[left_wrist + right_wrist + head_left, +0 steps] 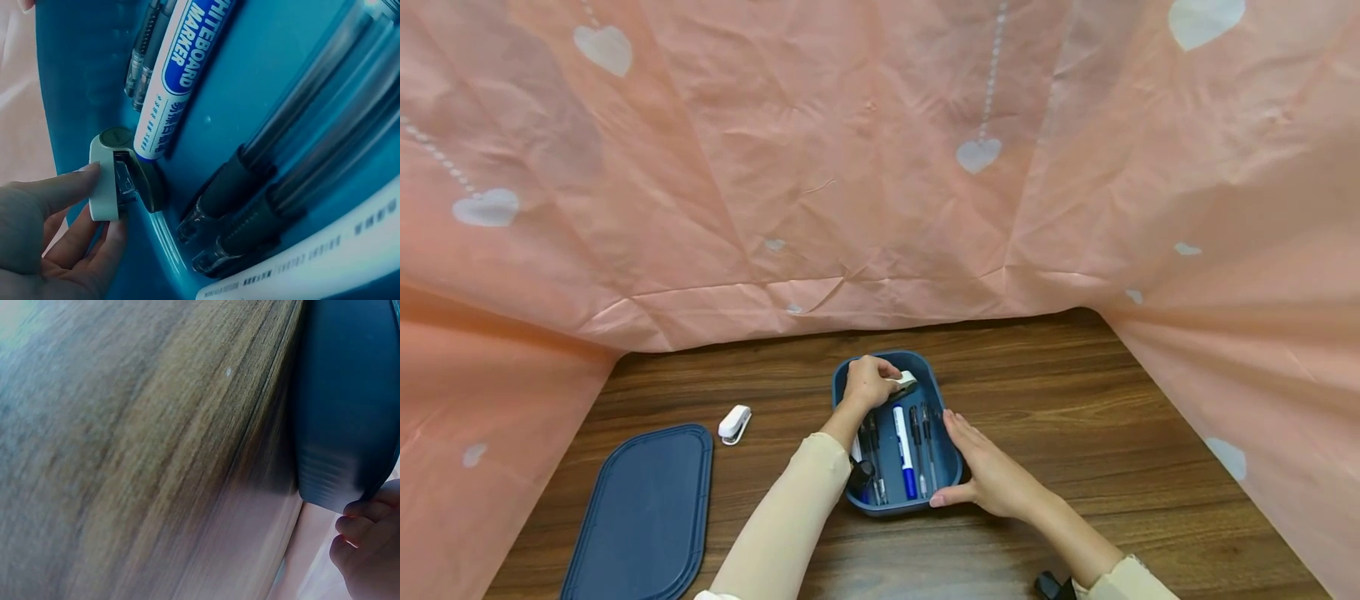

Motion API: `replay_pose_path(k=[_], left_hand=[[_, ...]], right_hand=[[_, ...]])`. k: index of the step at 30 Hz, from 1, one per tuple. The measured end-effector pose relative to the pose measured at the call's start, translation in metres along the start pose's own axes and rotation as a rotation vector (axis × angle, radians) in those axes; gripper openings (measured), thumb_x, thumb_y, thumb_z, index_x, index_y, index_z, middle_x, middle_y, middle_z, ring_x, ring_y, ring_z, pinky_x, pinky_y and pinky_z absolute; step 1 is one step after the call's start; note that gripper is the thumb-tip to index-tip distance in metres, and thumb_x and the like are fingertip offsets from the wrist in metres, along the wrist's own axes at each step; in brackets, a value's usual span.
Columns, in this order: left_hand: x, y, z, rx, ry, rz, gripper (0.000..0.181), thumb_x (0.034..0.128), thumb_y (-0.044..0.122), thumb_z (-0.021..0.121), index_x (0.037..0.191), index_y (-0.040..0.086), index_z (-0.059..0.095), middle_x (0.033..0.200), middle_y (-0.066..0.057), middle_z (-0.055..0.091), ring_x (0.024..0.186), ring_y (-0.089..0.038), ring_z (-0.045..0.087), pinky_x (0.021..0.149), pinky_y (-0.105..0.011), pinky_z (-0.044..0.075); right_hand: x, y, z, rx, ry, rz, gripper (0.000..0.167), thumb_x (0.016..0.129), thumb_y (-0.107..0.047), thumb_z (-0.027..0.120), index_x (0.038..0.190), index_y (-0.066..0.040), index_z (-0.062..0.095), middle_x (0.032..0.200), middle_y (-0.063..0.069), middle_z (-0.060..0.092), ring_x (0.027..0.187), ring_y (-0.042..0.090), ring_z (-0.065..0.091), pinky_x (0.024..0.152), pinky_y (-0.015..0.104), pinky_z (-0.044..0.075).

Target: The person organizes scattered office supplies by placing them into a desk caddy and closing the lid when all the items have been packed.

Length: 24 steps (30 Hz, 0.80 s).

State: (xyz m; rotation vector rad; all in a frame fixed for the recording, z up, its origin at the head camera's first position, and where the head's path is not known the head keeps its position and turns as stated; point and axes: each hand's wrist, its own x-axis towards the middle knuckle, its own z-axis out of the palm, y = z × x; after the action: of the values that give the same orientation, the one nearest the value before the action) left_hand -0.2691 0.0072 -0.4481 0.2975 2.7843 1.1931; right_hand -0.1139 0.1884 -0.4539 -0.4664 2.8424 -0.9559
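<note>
Inside the far end of the blue container (887, 509), a white stapler (107, 187) sits in your left hand (868, 382); the thumb and fingers pinch its white body. Whether the stapler bears on the container floor cannot be determined. Your right hand (988, 475) is spread wide at the right side of the container: the fingers lie along the outer wall, and the thumb is at the near right corner.

Within the container, a blue-ended whiteboard marker (903, 442) lies lengthwise near the middle, its far end just beside the stapler. Two pens (917, 446) lie between this marker and the container's right wall. Two further pens (876, 454) lie on the container's left side, with a white-barrelled item (312, 256) beside them, its full length not visible.

Left of the container, a second stapler (734, 424) sits on the wooden table (1015, 367). Farther left of the container lies a flat blue lid (640, 517). Behind the container hangs a peach cloth (865, 208) with white hearts.
</note>
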Motion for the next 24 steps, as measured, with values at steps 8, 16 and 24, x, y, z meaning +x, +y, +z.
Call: replay_pose_path(k=[8, 16, 24], left_hand=[[0.0029, -0.0023, 0.0005, 0.018, -0.033, 0.024, 0.012, 0.0841, 0.008, 0.073, 0.094, 0.013, 0.078, 0.102, -0.006, 0.075, 0.104, -0.025, 0.065, 0.086, -0.038, 0.055], [0.0065, -0.0033, -0.0045, 0.084, -0.072, 0.099, 0.013, 0.0816, 0.009, 0.075, 0.093, 0.013, 0.078, 0.097, -0.004, 0.076, 0.105, -0.024, 0.066, 0.091, -0.037, 0.053], [0.0097, -0.0055, -0.0068, 0.103, -0.110, 0.098, 0.014, 0.0827, 0.010, 0.074, 0.095, 0.014, 0.079, 0.098, -0.003, 0.076, 0.103, -0.023, 0.065, 0.087, -0.035, 0.053]], right_hand=[[0.0005, 0.0005, 0.0004, -0.001, 0.006, -0.013, 0.113, 0.072, -0.050, 0.079, 0.151, 0.006, 0.021, 0.158, 0.024, 0.021, 0.146, 0.042, 0.021, 0.115, 0.059, 0.024], [0.0003, 0.0010, 0.0001, 0.000, -0.002, -0.010, 0.114, 0.072, -0.052, 0.078, 0.151, 0.005, 0.020, 0.159, 0.024, 0.020, 0.146, 0.041, 0.020, 0.115, 0.058, 0.024], [0.0000, 0.0014, -0.0003, 0.000, -0.008, 0.000, 0.114, 0.072, -0.053, 0.078, 0.152, 0.003, 0.019, 0.160, 0.021, 0.019, 0.147, 0.040, 0.019, 0.116, 0.058, 0.024]])
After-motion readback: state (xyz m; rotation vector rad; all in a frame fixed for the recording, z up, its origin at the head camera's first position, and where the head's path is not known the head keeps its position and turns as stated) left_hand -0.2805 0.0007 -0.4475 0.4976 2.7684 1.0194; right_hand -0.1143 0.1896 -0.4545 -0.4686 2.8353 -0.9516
